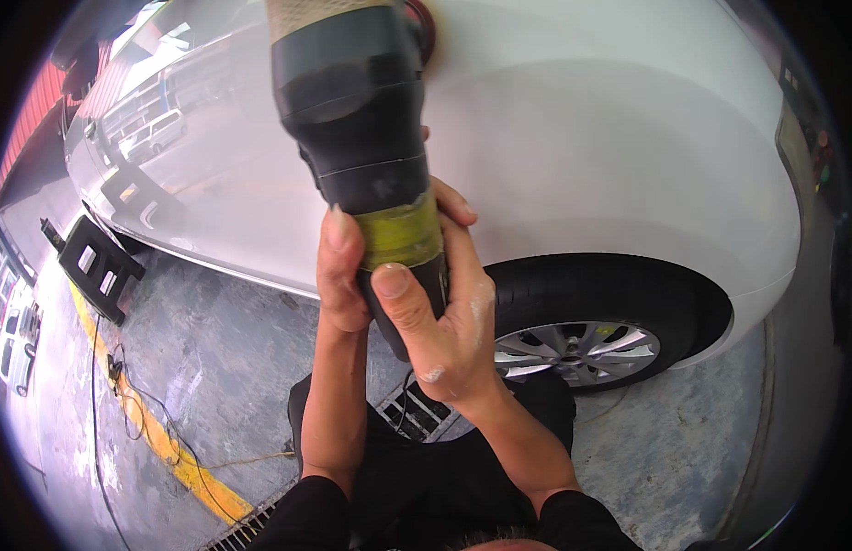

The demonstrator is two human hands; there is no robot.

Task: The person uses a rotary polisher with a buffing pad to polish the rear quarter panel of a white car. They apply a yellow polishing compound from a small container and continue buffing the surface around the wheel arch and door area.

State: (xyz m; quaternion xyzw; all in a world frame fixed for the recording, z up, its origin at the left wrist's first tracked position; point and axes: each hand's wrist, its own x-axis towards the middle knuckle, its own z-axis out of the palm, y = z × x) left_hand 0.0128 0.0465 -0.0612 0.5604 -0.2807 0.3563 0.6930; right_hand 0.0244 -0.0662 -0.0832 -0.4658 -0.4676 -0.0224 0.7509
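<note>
A black power polisher [357, 115] with a yellow-green tape band [400, 235] round its handle is held up in front of me. My left hand [341, 275] is closed round the left side of the handle, its thumb by the tape. From the right, my right hand [458, 317] wraps the same handle, with pale smears on its skin. Part of a dark red disc [422, 35] shows behind the tool's head, up against the white car panel [582, 156]. The tool hides most of that disc and where it meets the panel.
Below the panel sits a car wheel [573, 358] with silver spokes. A black plastic stool [102, 266] stands at the left. Cords [155, 404] trail across the floor near a yellow line [146, 422]. A metal floor grate [417, 413] lies beneath me.
</note>
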